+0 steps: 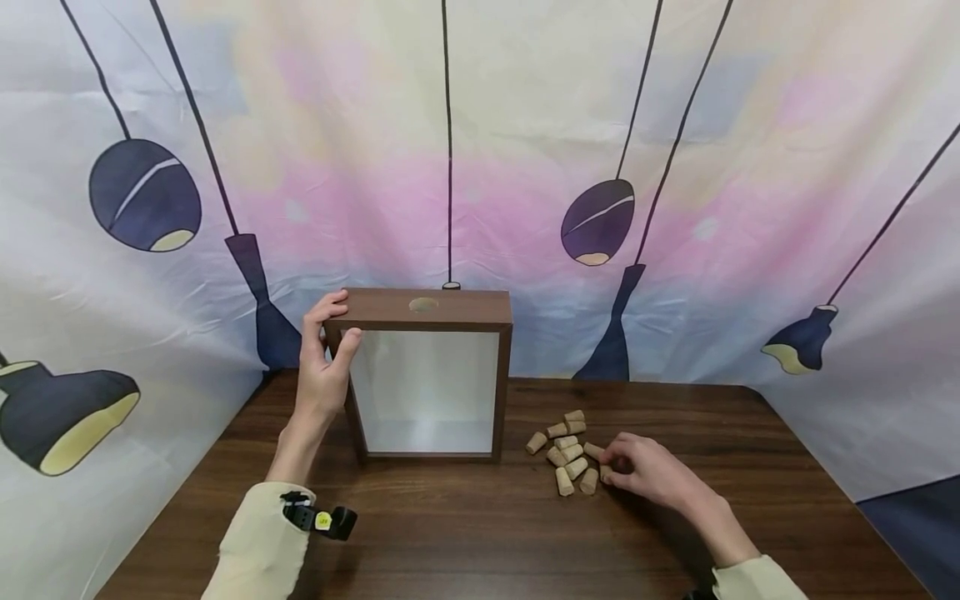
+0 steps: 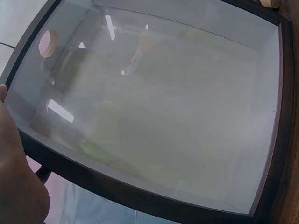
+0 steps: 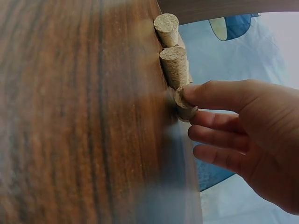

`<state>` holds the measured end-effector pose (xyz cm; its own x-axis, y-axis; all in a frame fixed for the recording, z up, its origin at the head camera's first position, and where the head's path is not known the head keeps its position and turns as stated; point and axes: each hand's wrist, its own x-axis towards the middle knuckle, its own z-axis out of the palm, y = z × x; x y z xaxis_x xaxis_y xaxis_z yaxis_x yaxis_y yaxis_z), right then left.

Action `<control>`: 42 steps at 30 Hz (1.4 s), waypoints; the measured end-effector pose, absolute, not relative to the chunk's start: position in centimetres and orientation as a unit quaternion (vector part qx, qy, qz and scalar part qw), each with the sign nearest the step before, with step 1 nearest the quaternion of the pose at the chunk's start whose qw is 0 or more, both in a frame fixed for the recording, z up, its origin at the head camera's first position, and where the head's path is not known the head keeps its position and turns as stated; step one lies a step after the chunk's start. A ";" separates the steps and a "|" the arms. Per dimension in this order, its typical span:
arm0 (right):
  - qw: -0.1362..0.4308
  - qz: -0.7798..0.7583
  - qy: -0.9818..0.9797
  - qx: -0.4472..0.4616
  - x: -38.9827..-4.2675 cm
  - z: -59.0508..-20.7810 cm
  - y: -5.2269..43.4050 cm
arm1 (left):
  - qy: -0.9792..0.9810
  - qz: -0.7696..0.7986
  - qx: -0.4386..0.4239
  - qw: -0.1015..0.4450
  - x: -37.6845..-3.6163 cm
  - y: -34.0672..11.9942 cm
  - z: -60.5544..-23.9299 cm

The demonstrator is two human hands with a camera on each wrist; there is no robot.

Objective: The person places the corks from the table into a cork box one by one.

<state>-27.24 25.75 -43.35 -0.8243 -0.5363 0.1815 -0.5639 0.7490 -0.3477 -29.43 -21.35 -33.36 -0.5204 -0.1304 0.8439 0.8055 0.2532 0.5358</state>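
Note:
A brown-framed shadow box point(image 1: 465, 308) with a clear front and white inside stands upright on the table. My left hand point(image 1: 324, 383) grips its upper left corner, thumb on the front edge and fingers over the top and side. An oval hole point(image 1: 423, 305) opens in the box's top; the left wrist view shows the same hole point(image 2: 48, 43) from inside. Right of the box lies a loose pile of tapered corks point(image 1: 567, 454). At the pile's right edge my right hand point(image 1: 660, 473) pinches one cork point(image 3: 184, 105) between thumb and index finger, low over the wood.
The dark wood table point(image 1: 465, 533) reaches back to a printed cloth backdrop point(image 1: 517, 167) with painted lamps, close behind the box. A black device point(image 1: 322, 518) is strapped to my left wrist over a pale sleeve point(image 1: 262, 537).

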 end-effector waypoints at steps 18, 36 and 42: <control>0.115 0.206 -0.918 0.319 -27.0 -39.3 24.5 | -0.666 -0.551 -0.264 0.427 -27.5 -20.0 -31.7; 0.269 0.203 -0.848 0.410 -27.7 -32.1 21.8 | -0.657 -0.552 -0.260 0.443 -27.5 -19.8 -31.7; 0.281 0.203 -0.832 0.432 -27.6 -28.9 20.5 | -0.655 -0.550 -0.260 0.448 -28.2 -20.2 -32.3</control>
